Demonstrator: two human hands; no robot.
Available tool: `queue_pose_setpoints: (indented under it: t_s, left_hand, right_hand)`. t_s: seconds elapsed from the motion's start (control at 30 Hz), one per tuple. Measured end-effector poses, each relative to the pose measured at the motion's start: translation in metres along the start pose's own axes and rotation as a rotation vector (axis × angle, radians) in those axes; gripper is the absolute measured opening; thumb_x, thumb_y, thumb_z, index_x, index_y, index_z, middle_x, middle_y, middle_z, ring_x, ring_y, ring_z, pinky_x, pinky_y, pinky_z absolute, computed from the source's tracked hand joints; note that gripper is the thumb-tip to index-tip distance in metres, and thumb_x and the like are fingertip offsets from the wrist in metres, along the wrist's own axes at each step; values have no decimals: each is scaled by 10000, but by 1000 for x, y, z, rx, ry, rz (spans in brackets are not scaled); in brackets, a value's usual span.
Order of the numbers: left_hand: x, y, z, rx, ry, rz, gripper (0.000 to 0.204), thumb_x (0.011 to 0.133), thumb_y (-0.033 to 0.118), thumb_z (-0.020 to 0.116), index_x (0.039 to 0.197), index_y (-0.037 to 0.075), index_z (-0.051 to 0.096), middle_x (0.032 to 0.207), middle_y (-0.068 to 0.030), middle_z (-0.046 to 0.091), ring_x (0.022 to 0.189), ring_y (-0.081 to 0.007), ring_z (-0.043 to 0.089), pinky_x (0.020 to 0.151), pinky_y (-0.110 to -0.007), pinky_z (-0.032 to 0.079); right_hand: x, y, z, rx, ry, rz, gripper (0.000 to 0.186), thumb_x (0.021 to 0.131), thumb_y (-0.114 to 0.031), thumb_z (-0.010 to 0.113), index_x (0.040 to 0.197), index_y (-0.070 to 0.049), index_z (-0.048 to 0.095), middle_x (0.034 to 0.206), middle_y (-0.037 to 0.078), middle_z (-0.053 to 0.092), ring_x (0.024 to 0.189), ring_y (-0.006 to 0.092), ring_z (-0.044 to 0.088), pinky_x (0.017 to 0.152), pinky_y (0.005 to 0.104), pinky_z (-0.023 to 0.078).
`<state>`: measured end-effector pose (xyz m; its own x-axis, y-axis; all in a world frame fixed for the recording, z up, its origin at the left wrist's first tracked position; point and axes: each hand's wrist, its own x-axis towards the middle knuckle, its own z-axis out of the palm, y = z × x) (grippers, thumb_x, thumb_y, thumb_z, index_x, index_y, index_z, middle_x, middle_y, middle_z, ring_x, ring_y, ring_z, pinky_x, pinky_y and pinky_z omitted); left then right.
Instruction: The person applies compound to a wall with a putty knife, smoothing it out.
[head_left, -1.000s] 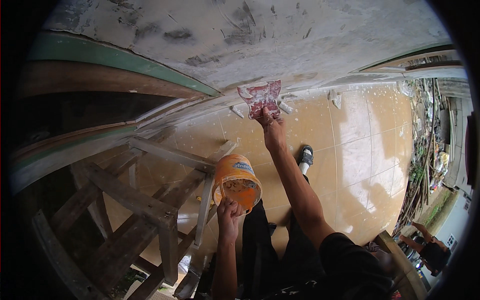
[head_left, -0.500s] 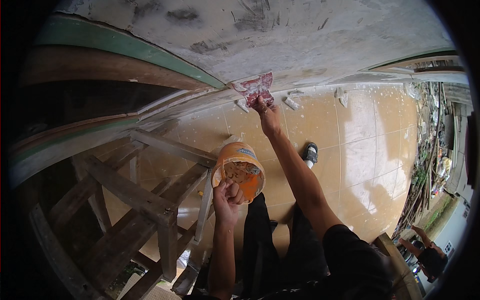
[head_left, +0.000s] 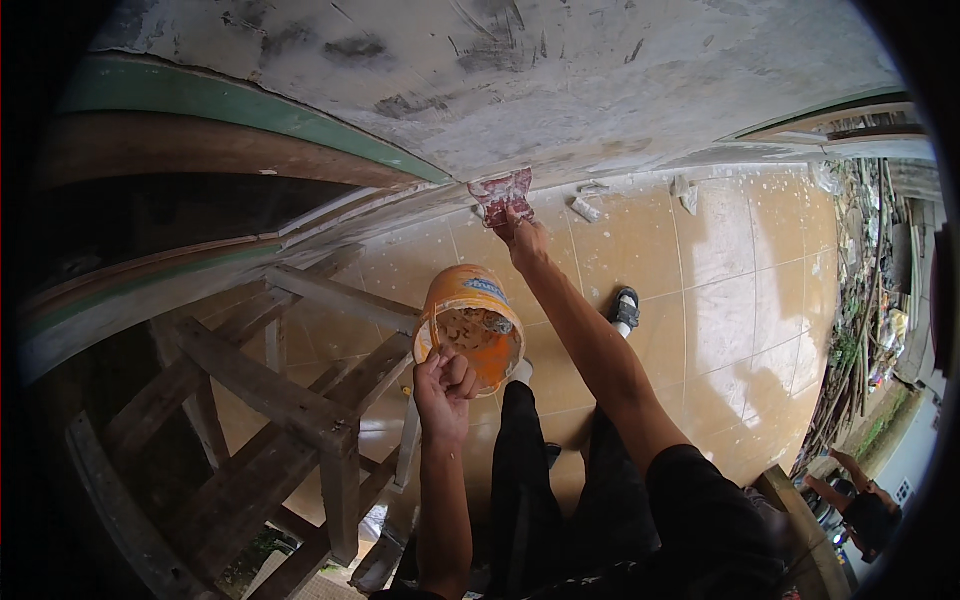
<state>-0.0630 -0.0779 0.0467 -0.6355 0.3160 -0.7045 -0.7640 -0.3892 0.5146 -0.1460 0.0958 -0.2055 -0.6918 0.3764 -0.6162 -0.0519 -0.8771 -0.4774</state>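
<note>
My right hand (head_left: 525,243) reaches forward, its fingers closed around a dark red putty spreader (head_left: 507,194) smeared with white. The spreader's far edge is at the lower part of the grey, patchy wall (head_left: 600,90), by the corner of the green window frame; whether it touches cannot be told. At my waist, my left hand (head_left: 444,388) is closed on the handle of an orange bucket (head_left: 455,287), which hangs tilted with its mouth toward me. Inside lie brownish-grey putty (head_left: 465,332) and a greyish lump near the rim.
To the left stands a rough wooden trestle (head_left: 270,385), close to the bucket. Tan floor tiles (head_left: 640,260) are spattered white, with crumpled scraps (head_left: 586,208) along the wall base. At right lie piled sticks and debris (head_left: 850,340); another person (head_left: 868,515) is farther off.
My right hand and the spreader have moved slightly left and back toward me, lower along the wall. The bucket and my left hand have shifted a little left and up.
</note>
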Motion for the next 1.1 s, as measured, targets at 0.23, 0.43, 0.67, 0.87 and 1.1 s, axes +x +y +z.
queue_pose_setpoints:
  t_s: [0.23, 0.43, 0.67, 0.87, 1.1]
  left_hand:
    - [-6, -1, -4, 13, 56, -20, 186, 899, 293, 407, 803, 138, 373, 590, 42, 178, 487, -78, 159, 463, -251, 158]
    - [-13, -5, -15, -24, 52, -36, 204, 911, 300, 401, 794, 133, 389, 585, 43, 181, 480, -74, 164, 459, -248, 160]
    - [-14, -8, -18, -44, 19, -30, 178, 902, 291, 414, 820, 133, 410, 578, 49, 189, 476, -70, 171, 451, -241, 166]
    - [-14, -6, -17, -36, 31, -14, 237, 933, 311, 392, 778, 132, 391, 580, 46, 189, 471, -68, 164, 453, -245, 157]
    - [-20, -4, -21, -62, 52, -13, 220, 927, 307, 404, 806, 124, 420, 578, 46, 189, 468, -67, 164, 449, -241, 157]
  right_hand:
    - [-40, -28, 42, 50, -85, -18, 150, 919, -108, 563, 1006, 7, 603, 923, 98, 655, 814, 192, 649, 772, 337, 543]
    - [-80, -38, 43, 42, -99, -127, 133, 940, -111, 529, 991, -17, 608, 924, 83, 656, 819, 183, 645, 789, 341, 535]
    - [-36, -13, 13, -30, -97, 2, 150, 943, -116, 521, 1038, -28, 596, 944, 85, 656, 832, 184, 646, 776, 336, 539]
    - [-19, -13, 31, -2, 37, 138, 141, 935, -122, 546, 1030, -30, 597, 954, 77, 650, 837, 186, 641, 776, 336, 536]
    - [-57, -31, 28, 96, -195, 12, 143, 939, -124, 541, 1033, -33, 597, 958, 66, 650, 881, 184, 636, 818, 331, 521]
